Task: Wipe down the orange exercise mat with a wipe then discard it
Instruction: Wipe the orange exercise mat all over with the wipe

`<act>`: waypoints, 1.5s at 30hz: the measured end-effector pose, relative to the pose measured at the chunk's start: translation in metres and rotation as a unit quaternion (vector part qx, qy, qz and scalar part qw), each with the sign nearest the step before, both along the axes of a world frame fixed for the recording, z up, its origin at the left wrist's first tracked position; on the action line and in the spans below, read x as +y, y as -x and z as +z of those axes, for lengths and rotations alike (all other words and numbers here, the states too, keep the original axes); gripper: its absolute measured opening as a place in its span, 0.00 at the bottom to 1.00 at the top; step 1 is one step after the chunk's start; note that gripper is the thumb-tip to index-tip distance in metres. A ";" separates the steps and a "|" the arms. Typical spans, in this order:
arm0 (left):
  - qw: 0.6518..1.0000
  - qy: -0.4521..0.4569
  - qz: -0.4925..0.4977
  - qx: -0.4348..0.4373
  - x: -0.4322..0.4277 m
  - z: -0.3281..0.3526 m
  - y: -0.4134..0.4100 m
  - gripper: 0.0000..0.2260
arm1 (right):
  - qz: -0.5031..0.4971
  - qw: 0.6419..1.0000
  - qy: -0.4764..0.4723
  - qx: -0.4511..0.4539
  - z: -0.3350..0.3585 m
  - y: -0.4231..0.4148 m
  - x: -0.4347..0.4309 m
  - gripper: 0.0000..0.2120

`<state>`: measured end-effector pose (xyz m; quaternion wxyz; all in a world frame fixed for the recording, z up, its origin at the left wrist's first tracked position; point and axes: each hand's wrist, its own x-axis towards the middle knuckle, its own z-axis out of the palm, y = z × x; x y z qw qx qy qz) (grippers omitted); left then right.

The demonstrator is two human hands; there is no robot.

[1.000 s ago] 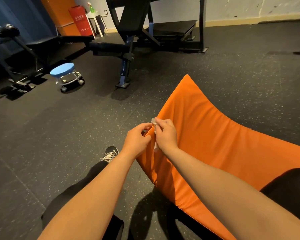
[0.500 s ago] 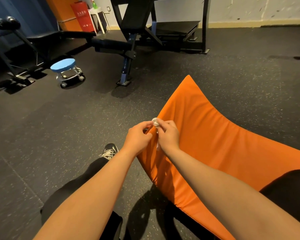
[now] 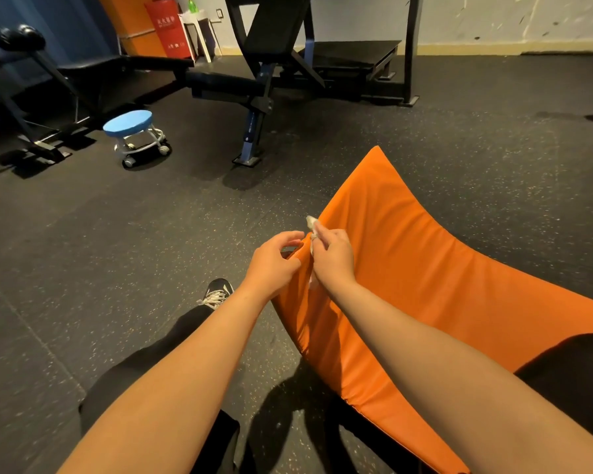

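Note:
The orange exercise mat (image 3: 435, 268) lies across my lap and the dark floor, its left edge lifted and creased. My left hand (image 3: 273, 261) pinches that raised left edge of the mat. My right hand (image 3: 332, 258) sits right beside it on the same edge, fingers closed on a small crumpled white wipe (image 3: 311, 223) that pokes out above my fingertips; a little more white shows under the palm.
My black-trousered legs and a black sneaker (image 3: 216, 294) stretch out below the hands. A blue-topped rolling stool (image 3: 131, 130) stands to the left. A black weight bench (image 3: 254, 83) and rack stand behind. A red cabinet (image 3: 166, 27) is by the far wall.
My right hand has pushed the wipe slightly up along the mat's left edge, and more of the wipe shows above the fingers. The view has tilted a little.

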<state>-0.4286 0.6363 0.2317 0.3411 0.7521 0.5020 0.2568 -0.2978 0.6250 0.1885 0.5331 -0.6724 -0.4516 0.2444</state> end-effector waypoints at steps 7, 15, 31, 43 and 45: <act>0.999 0.010 0.031 -0.016 -0.003 -0.009 -0.001 0.18 | 0.011 1.000 -0.011 -0.020 -0.010 0.018 -0.011 0.14; 0.994 0.076 0.078 0.013 -0.006 0.002 -0.003 0.22 | 0.018 0.999 0.012 -0.026 -0.005 0.003 -0.003 0.18; 0.993 0.094 0.039 -0.061 -0.017 0.000 -0.005 0.24 | -0.002 1.000 0.013 0.008 -0.001 -0.002 -0.003 0.17; 0.983 0.118 0.062 -0.130 -0.018 -0.005 0.003 0.24 | 0.025 0.999 0.011 -0.020 -0.004 0.005 0.000 0.18; 0.984 0.119 0.057 -0.121 -0.018 -0.004 0.005 0.24 | 0.018 1.000 0.024 -0.008 -0.003 0.002 0.003 0.18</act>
